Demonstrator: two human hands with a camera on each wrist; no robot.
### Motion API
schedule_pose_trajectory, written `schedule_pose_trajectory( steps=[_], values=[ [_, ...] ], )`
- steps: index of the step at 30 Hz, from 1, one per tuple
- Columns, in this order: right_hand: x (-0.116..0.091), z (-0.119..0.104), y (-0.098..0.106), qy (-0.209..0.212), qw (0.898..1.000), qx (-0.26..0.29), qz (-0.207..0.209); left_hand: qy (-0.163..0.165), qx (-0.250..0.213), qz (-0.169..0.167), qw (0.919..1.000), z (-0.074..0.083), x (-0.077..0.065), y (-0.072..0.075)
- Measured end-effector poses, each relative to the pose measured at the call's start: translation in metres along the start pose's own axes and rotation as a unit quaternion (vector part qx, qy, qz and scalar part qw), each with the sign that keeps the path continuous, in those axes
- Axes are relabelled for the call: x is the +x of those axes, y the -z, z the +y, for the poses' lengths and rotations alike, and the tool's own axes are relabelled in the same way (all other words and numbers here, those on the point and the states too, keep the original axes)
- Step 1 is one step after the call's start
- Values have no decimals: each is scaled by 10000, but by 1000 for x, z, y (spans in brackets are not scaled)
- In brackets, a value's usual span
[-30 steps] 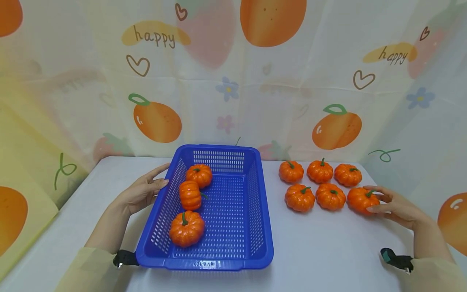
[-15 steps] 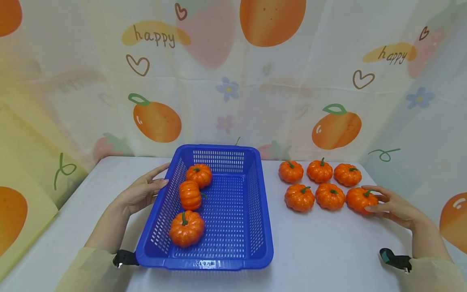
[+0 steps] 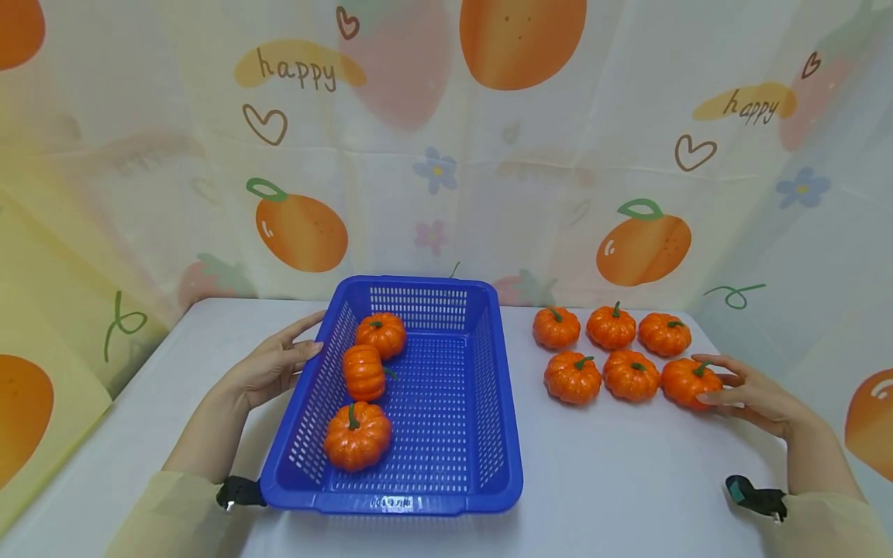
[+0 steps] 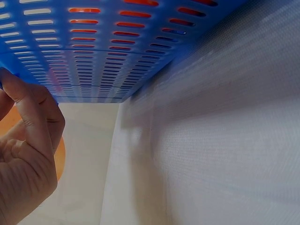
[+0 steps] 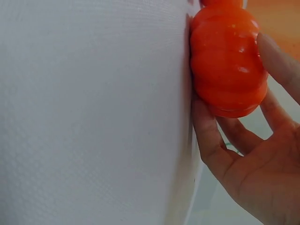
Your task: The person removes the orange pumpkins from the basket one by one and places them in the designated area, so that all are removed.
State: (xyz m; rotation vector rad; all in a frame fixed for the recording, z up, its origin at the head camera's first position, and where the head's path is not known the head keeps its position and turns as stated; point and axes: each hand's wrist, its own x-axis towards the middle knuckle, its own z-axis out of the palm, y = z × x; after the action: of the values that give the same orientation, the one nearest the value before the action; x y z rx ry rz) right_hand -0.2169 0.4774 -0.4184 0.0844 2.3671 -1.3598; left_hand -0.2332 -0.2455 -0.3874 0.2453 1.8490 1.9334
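A blue plastic basket holds three small orange pumpkins along its left side: one at the back, one tipped on its side, and one in front. My left hand holds the basket's left rim; in the left wrist view its fingers are bent beside the slotted wall. At the right end of the front row, my right hand grips a pumpkin on the table. The right wrist view shows the thumb on one side of this pumpkin and fingers around its end.
Several more pumpkins stand in two rows right of the basket, among them a front-left one and a back-right one. The white table ends at a fruit-printed curtain behind.
My right hand and the pumpkin in its grip shifted slightly left, close to the neighbouring pumpkin, then stayed nearly still. The left hand and basket have not visibly moved.
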Motion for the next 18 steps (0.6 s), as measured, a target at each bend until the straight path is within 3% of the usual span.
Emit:
schedule_pose_trajectory(
  steps=[8, 18],
  values=[
    [-5, -4, 2, 82, 9995, -276, 150, 16, 29, 28, 10000, 0, 0, -1],
    [-11, -16, 8, 235, 9948, -609, 781, 14, 70, 39, 10000, 0, -1, -1]
  ],
)
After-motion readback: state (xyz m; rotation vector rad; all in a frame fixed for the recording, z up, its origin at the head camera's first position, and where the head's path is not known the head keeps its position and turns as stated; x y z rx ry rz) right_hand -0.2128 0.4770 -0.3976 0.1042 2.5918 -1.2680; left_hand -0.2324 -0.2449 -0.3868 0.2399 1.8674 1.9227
